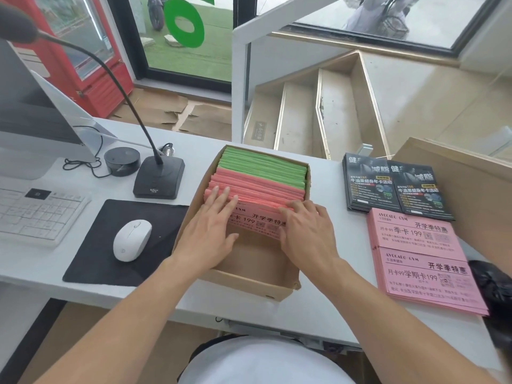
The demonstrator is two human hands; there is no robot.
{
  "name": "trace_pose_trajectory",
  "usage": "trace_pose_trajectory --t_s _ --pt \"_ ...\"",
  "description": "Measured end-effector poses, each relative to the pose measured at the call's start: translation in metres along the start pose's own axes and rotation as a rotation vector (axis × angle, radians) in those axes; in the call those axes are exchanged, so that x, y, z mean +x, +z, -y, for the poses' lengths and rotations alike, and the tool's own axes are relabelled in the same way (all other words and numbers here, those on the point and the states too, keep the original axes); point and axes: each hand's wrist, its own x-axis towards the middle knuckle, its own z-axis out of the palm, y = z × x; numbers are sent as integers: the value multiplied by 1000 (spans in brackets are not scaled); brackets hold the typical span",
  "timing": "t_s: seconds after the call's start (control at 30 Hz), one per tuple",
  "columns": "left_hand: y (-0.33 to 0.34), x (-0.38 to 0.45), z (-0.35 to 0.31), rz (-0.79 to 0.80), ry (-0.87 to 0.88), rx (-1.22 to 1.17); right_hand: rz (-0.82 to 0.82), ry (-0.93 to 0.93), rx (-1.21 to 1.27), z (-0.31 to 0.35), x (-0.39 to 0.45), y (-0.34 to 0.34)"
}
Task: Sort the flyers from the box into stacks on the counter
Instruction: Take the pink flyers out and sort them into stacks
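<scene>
While both hands work inside the cardboard box (249, 284) on the worktop (83, 284), the left hand (210, 231) lies flat, fingers straight, on the standing pink flyers (257, 194), and the right hand (307, 234) curls its fingers over their top edges. Green flyers (266, 167) fill the far end. Sorted pink stacks (421, 259) and dark stacks (388, 187) sit to the right. Pulling an uneven bundle could fan sheets apart or mix the two pink designs
</scene>
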Motion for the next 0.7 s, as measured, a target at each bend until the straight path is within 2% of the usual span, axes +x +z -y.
trace_pose_trajectory --t_s 0.37,0.53,0.7 --pt "4 2 3 34 12 15 -66 27 -63 5 7 0" --pt "5 1 3 17 -1 -3 -17 25 -81 6 11 -2" --pt "7 2 3 -24 -6 -15 -7 10 3 8 9 -5"
